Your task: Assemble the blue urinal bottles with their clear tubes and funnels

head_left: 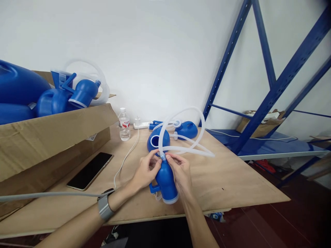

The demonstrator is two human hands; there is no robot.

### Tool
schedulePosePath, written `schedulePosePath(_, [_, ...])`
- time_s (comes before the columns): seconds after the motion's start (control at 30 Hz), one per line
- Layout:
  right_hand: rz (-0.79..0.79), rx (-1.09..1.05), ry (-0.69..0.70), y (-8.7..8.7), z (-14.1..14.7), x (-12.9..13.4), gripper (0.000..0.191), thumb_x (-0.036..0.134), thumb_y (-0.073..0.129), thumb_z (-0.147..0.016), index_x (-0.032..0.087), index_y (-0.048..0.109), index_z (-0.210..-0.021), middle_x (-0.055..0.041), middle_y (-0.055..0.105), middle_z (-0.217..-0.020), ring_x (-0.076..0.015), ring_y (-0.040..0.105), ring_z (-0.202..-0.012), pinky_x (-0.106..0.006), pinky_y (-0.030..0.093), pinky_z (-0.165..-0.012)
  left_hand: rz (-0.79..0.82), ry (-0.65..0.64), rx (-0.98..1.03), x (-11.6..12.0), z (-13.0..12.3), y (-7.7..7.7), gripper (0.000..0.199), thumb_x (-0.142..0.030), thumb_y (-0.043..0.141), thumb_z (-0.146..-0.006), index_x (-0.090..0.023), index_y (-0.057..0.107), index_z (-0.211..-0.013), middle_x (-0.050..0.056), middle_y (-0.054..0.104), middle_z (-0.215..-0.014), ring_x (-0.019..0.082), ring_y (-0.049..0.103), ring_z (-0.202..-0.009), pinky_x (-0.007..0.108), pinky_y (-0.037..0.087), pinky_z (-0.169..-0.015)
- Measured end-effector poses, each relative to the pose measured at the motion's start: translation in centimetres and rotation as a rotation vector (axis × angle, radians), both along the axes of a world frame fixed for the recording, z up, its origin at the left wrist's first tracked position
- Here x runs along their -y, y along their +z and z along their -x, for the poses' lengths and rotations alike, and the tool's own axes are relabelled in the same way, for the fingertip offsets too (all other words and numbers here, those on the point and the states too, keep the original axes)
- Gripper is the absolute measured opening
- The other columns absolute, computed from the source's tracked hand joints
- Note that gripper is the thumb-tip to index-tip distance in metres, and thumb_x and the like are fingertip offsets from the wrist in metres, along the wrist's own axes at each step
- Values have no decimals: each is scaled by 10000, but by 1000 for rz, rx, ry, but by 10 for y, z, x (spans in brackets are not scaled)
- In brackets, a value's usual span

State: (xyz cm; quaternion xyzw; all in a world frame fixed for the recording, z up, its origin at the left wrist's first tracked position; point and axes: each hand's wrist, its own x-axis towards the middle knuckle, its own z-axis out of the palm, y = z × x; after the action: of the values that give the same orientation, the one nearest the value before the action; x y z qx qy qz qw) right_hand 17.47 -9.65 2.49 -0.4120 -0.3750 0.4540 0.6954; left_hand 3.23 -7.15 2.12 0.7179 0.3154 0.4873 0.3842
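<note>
A blue plastic urinal funnel (166,179) with a side handle and a pale rim lies near the table's front edge, its wide end toward me. On its narrow neck sits the end of a translucent hose (160,139), which loops up and off to the right. My left hand (147,170) pinches the joint of hose and neck from the left. From the right, my right hand (181,170) closes thumb and fingers on the same neck, its palm beside the funnel. Just behind stands a blue urinal bottle (152,146) with its round mouth toward me.
Another blue bottle (190,130) lies farther back. A cardboard box (57,134) of blue parts and hoses fills the left. Near it are a phone (90,171), a water bottle (124,124), a power strip (142,125) and a white cable (126,158). Blue shelving (269,100) stands right.
</note>
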Motion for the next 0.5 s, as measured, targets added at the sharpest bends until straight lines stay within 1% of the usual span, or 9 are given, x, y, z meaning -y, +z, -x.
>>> schedulePosePath(0.1, [13,16,2,3,2,1,287,399,893,-677,195,798,-854,-91,803,-941,-273,749,-921,-391,585,-885,-32,28,-12,4,0,-3,361,-354,563,-955,-182,587,-1272,-1,696,-784,134,655,-660,234,526,-631])
schedulePosePath(0.2, [18,20,2,6,2,0,286,397,897,-662,192,796,-835,-77,800,-903,-251,740,-880,-370,578,-863,-40,36,-6,4,-1,-4,348,-319,562,-947,-180,580,-1266,-7,684,-783,127,642,-650,229,512,-628])
schedulePosePath(0.4, [55,-50,-2,5,1,-4,306,383,915,-601,189,793,-803,-50,793,-868,-196,712,-823,-293,555,-786,48,-4,50,-3,-4,-4,340,-356,558,-963,-161,588,-1240,36,733,-842,144,676,-696,225,491,-612])
schedulePosePath(0.5, [52,-67,-34,2,1,-7,278,369,912,-585,184,776,-742,-37,776,-788,-175,687,-733,-278,539,-717,92,1,81,-4,-5,-4,350,-376,581,-949,-157,603,-1222,56,745,-876,167,706,-751,238,514,-640])
